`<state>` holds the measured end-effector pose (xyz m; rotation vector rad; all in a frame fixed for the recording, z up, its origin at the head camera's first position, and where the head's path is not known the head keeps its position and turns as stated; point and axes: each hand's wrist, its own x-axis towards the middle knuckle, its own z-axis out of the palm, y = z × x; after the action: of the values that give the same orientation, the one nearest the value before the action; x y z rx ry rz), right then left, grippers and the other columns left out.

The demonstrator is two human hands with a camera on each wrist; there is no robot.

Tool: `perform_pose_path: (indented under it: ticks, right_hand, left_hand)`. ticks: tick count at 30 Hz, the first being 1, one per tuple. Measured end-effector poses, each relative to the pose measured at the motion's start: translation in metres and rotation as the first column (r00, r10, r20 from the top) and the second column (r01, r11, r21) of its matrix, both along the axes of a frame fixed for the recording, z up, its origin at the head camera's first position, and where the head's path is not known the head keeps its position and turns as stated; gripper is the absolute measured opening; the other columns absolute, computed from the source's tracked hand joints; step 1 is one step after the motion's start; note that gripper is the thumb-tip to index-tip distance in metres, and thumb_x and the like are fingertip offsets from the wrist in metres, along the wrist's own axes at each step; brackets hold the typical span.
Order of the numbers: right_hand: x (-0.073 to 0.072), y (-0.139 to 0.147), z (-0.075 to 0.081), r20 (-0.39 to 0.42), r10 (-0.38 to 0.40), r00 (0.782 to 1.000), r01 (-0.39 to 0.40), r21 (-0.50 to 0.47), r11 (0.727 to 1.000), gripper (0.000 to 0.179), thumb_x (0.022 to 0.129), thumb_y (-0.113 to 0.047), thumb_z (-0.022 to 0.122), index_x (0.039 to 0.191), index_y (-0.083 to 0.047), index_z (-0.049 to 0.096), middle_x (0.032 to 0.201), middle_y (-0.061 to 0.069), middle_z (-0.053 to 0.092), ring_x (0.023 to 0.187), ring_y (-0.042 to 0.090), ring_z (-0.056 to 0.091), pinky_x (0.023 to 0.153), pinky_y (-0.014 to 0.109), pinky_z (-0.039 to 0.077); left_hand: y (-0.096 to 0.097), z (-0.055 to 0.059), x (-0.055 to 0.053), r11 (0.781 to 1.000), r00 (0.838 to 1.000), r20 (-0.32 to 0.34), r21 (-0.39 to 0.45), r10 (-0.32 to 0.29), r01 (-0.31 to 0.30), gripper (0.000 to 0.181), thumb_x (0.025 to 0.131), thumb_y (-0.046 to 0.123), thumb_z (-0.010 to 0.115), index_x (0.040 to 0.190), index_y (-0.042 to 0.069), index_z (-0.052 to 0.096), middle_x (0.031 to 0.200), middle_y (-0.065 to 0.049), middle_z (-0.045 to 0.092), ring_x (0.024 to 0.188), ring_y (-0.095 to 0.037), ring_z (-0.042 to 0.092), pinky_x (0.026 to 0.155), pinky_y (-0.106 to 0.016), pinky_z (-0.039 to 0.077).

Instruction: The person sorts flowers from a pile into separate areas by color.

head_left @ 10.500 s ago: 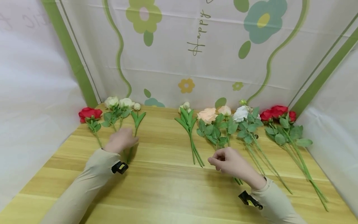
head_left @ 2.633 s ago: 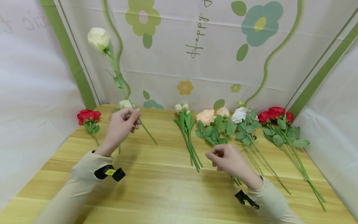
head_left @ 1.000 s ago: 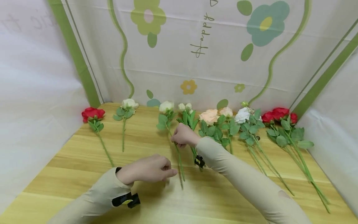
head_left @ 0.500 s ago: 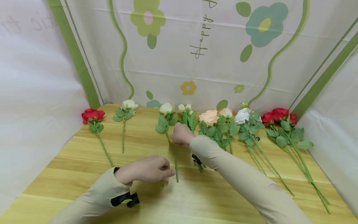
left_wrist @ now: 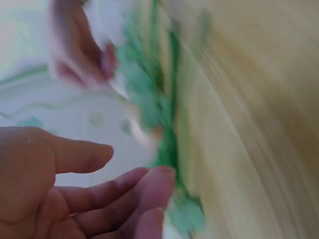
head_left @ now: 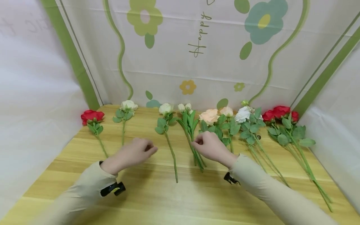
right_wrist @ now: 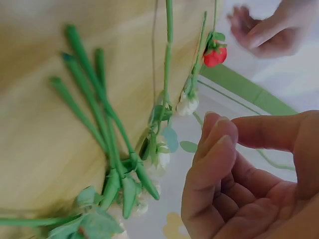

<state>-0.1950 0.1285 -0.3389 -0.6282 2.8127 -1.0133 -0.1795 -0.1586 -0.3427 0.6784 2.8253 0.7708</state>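
In the head view my left hand (head_left: 130,154) hovers over the stem of a white rose (head_left: 128,105). Its thumb and fingers stand apart in the left wrist view, with nothing between them. My right hand (head_left: 212,147) is above the table, just right of the stems of a white tulip bunch (head_left: 190,131). The right wrist view shows its fingers loosely curled, thumb and fingertips close together, holding nothing. Between the hands lies a second white rose (head_left: 166,108), its single stem (head_left: 173,159) pointing towards me.
A red rose (head_left: 92,116) lies at the far left of the wooden table (head_left: 168,203). To the right are peach roses (head_left: 209,116), white roses (head_left: 243,114) and red roses (head_left: 279,112) with long stems. A printed cloth (head_left: 168,59) hangs behind the table.
The left hand carried a white rose, and it came to lie left of the tulips. The right hand touched its stem, then let go and moved right. The left hand moved back left.
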Motion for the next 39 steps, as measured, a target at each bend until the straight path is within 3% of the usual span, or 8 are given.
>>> perform_pose_path:
  ticks: [5,9,14,19,25,31,34,39]
  right_hand:
    - [0.017,0.021,-0.006,-0.016,0.018,1.000,-0.018,-0.030,0.999,0.018,0.097,-0.015,0.061,0.083,-0.011,0.073,0.065,-0.004,0.062,0.049,0.012,0.051,0.053,0.033,0.047]
    - [0.024,0.033,-0.007,0.048,0.022,0.999,-0.016,-0.109,0.994,0.020,0.098,-0.018,0.062,0.083,-0.010,0.072,0.065,-0.002,0.062,0.052,0.018,0.055,0.050,0.034,0.048]
    - [0.030,0.043,-0.004,0.090,0.012,0.996,0.006,-0.197,0.980,0.021,0.099,-0.022,0.062,0.084,-0.012,0.072,0.066,0.002,0.062,0.051,0.020,0.054,0.047,0.033,0.046]
    - [0.037,0.047,0.000,0.152,-0.025,0.988,0.061,-0.238,0.969,0.018,0.098,-0.025,0.063,0.089,-0.012,0.073,0.071,0.006,0.064,0.054,0.023,0.053,0.049,0.031,0.044]
    - [0.044,0.047,0.002,0.216,0.049,0.975,0.005,-0.241,0.970,0.026,0.098,-0.032,0.063,0.089,-0.010,0.072,0.071,0.006,0.064,0.057,0.034,0.054,0.050,0.032,0.043]
    - [0.048,0.046,0.004,0.234,0.055,0.971,0.007,-0.255,0.967,0.024,0.098,-0.031,0.064,0.086,-0.011,0.071,0.071,0.007,0.063,0.054,0.023,0.051,0.049,0.030,0.042]
    - [0.049,0.047,0.005,0.249,0.074,0.966,-0.005,-0.267,0.964,0.023,0.098,-0.029,0.064,0.087,-0.011,0.071,0.072,0.008,0.064,0.054,0.019,0.050,0.049,0.029,0.040]
    - [0.050,0.044,0.006,0.274,0.120,0.954,-0.039,-0.283,0.958,0.020,0.097,-0.028,0.064,0.089,-0.011,0.072,0.073,0.011,0.063,0.054,0.018,0.049,0.048,0.028,0.039]
  left_hand:
    - [-0.034,-0.002,-0.026,0.982,0.983,-0.090,-0.091,0.158,-0.166,0.022,0.100,0.018,0.056,0.083,0.006,0.061,0.063,-0.001,0.052,0.053,-0.014,0.047,0.047,-0.030,0.040]
    - [-0.052,-0.003,-0.046,0.949,0.966,-0.051,-0.184,0.253,-0.258,0.027,0.101,0.022,0.050,0.079,0.007,0.052,0.066,-0.005,0.051,0.055,-0.017,0.047,0.048,-0.033,0.039]
    - [-0.062,-0.002,-0.064,0.928,0.957,0.025,-0.253,0.289,-0.273,0.031,0.101,0.024,0.046,0.077,0.006,0.052,0.072,-0.009,0.053,0.060,-0.021,0.049,0.053,-0.037,0.042]
    - [-0.068,-0.003,-0.074,0.898,0.942,0.061,-0.326,0.330,-0.294,0.032,0.100,0.024,0.047,0.074,0.007,0.053,0.075,-0.011,0.053,0.063,-0.022,0.049,0.052,-0.037,0.042]
    - [-0.072,-0.006,-0.082,0.868,0.915,0.112,-0.378,0.389,-0.323,0.028,0.097,0.025,0.048,0.079,0.005,0.056,0.076,-0.012,0.056,0.061,-0.022,0.054,0.057,-0.040,0.044]
    - [-0.076,-0.012,-0.092,0.852,0.891,0.134,-0.381,0.434,-0.358,0.017,0.090,0.016,0.050,0.086,0.001,0.057,0.075,-0.015,0.058,0.066,-0.026,0.056,0.063,-0.043,0.045]
    - [-0.081,-0.016,-0.096,0.852,0.883,0.154,-0.379,0.443,-0.361,0.012,0.089,0.008,0.047,0.083,0.001,0.056,0.070,-0.013,0.057,0.060,-0.023,0.054,0.058,-0.037,0.044]
    - [-0.092,-0.024,-0.100,0.881,0.890,0.199,-0.339,0.411,-0.331,0.020,0.087,-0.002,0.042,0.072,0.003,0.055,0.055,-0.005,0.052,0.042,-0.011,0.042,0.043,-0.023,0.035]
